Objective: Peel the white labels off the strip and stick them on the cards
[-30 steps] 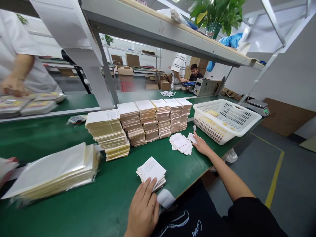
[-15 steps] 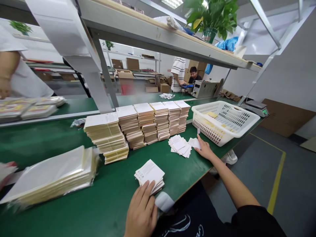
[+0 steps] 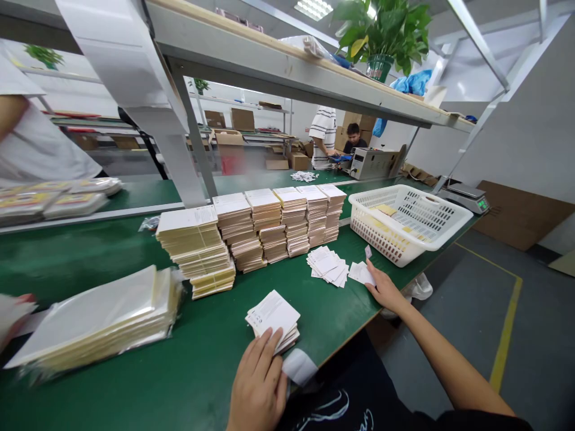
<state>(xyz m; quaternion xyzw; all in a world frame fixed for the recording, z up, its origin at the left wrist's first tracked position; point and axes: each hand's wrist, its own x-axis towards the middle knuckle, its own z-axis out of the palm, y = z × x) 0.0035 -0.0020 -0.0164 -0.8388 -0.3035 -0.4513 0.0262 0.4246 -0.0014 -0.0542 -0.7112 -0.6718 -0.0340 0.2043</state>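
Observation:
A short stack of white printed cards (image 3: 275, 312) lies on the green table. The flat fingers of my left hand (image 3: 260, 378) rest on its near edge, the thumb apart. A curled white paper strip (image 3: 299, 366) is beside that thumb. Farther right, my right hand (image 3: 385, 288) is closed at the table's edge on a white card (image 3: 360, 273), which may be more than one. At its index fingertip stands a small pale tag (image 3: 368, 251). Left of this hand lies a spread pile of white cards (image 3: 327, 265).
Tall card stacks (image 3: 274, 221) form a row behind. A white plastic basket (image 3: 404, 218) and a scale (image 3: 462, 197) stand right. Plastic-wrapped sheets (image 3: 99, 317) lie left, near another person's blurred hand (image 3: 18, 314). A shelf (image 3: 287, 66) spans overhead.
My right hand has moved slightly right and nearer to me, with the white card and the small tag. My left hand stays on its stack.

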